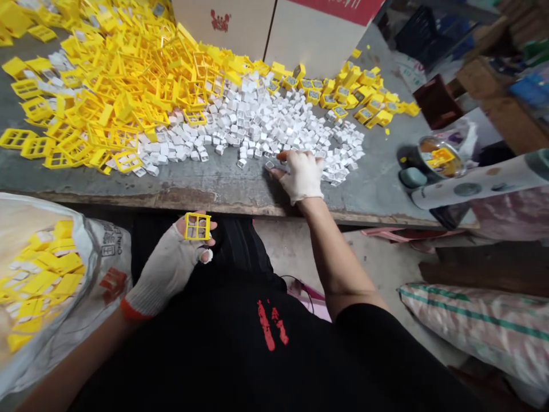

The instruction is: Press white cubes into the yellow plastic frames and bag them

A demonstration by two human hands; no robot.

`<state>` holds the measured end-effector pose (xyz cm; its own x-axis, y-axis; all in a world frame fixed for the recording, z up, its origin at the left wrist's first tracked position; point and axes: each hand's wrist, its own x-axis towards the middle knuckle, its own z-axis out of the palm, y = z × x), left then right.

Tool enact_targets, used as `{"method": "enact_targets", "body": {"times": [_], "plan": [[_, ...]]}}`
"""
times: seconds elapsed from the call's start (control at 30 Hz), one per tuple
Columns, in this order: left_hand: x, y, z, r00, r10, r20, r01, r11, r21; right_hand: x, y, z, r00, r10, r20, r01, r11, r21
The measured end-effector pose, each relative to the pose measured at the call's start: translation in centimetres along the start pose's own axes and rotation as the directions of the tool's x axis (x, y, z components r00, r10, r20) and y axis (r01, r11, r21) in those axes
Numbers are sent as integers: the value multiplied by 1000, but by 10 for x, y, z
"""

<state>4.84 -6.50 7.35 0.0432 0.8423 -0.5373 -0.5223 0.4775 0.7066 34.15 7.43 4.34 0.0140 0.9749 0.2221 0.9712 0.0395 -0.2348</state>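
My left hand (171, 257), in a white fingerless knit glove with an orange cuff, is closed around a yellow plastic frame (198, 226) with window-like openings. It holds the frame in front of the table edge. My right hand (302, 171), in a similar white glove, rests at the near side of a pile of small white plastic cubes (257, 117). Its thumb and index finger are apart, with a single white cube (269, 165) at their tips. The other fingers of that hand are partly hidden.
A heap of yellow frames (124, 86) covers the table's left. Yellow blocks with grey faces (351, 88) lie at back right, near a white carton (227, 28). A sack (107, 240) of yellow pieces stands at left. A metal bowl (429, 146) and long white cylinder (484, 180) sit at right.
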Motion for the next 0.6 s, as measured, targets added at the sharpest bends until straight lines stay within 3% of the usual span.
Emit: {"method": "enact_targets", "body": {"times": [0.13,0.23,0.3,0.37,0.43,0.5,0.6], "plan": [[5,-1,1,999,0,40,1,1000,-26,14,-15,1,996,-20,83,21,1000,-15],[9,-6,-2,996,-29,87,35,997,-63,-3,-29,-3,991,-41,128,40,999,12],[11,-10,-5,990,-33,134,44,996,-83,-24,-40,-8,986,-119,119,108,990,95],[12,-14,-6,985,-22,173,41,993,-108,-51,-54,-10,951,-307,36,284,914,289],[11,-17,-6,980,0,198,28,990,-137,-78,-71,-9,865,-485,-128,483,736,475],[8,-18,-6,977,21,213,12,988,-151,-100,-88,-4,798,-546,-255,585,599,547],[4,-18,-8,976,21,216,10,990,-142,-113,-99,5,769,-585,-260,617,570,542]]}}
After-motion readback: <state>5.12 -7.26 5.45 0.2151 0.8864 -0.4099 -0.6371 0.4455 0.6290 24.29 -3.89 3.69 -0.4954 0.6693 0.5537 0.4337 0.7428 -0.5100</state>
